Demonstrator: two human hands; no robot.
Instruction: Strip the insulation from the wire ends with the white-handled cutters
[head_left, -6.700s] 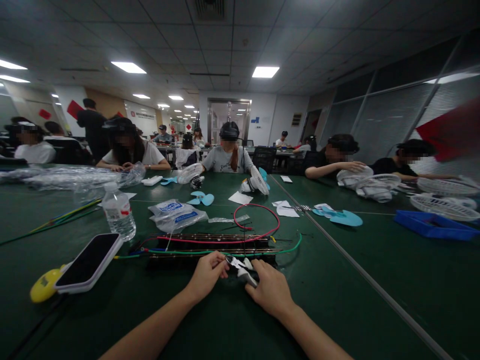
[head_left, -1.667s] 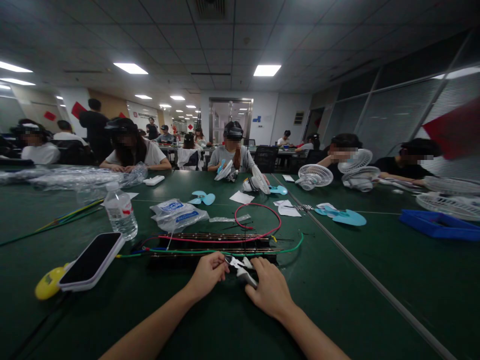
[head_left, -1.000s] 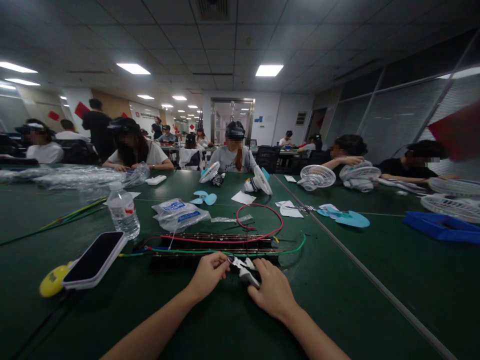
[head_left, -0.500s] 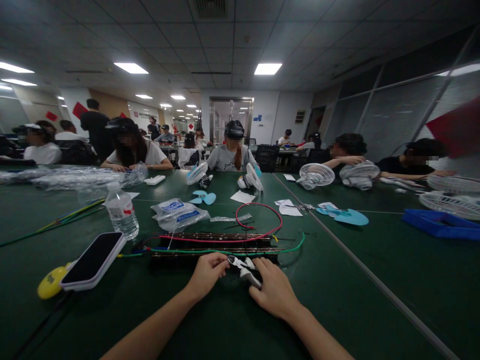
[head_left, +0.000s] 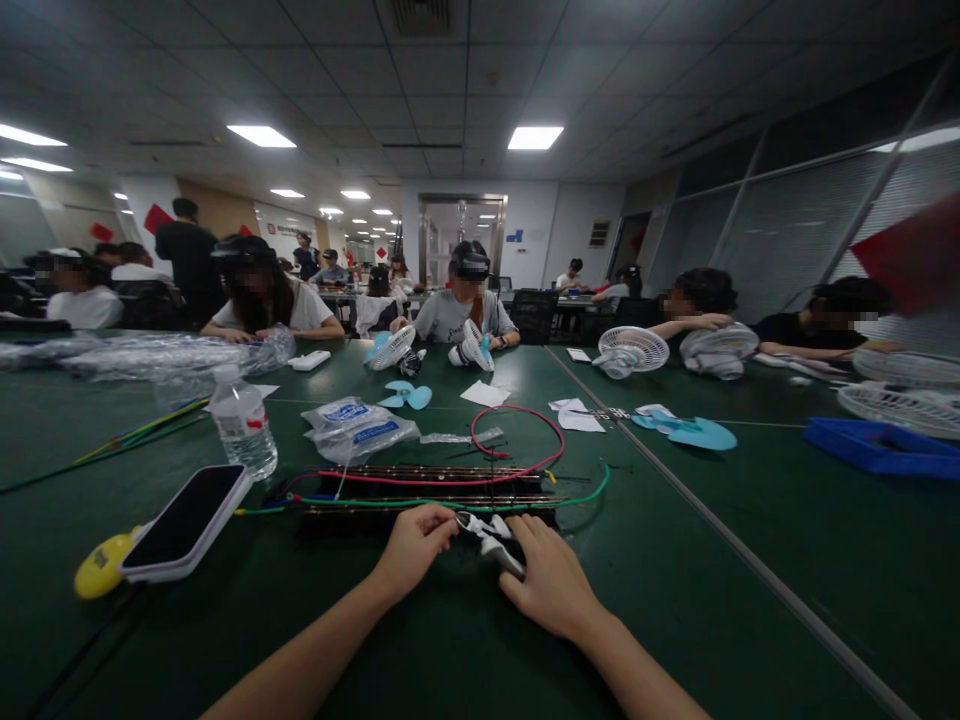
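My left hand (head_left: 412,548) is curled in a pinch at the near edge of a long dark rail strip (head_left: 420,490), on something too small to make out. My right hand (head_left: 547,580) grips a small pair of cutters (head_left: 489,533) with pale handles, the jaws pointing left toward my left fingertips. A red wire (head_left: 517,440) loops over the strip and a green wire (head_left: 585,494) runs along it and curves off to the right.
A phone (head_left: 184,520) lies on a yellow object (head_left: 96,575) at left, with a water bottle (head_left: 241,422) and plastic bags (head_left: 356,428) behind. Blue fan blades (head_left: 686,432), a blue tray (head_left: 877,450) and white fans (head_left: 630,350) are at right. Several people sit across the green table (head_left: 750,620).
My hands have stayed in place at the strip, the right shifting only slightly. The person opposite has moved a small white fan about in front of them.
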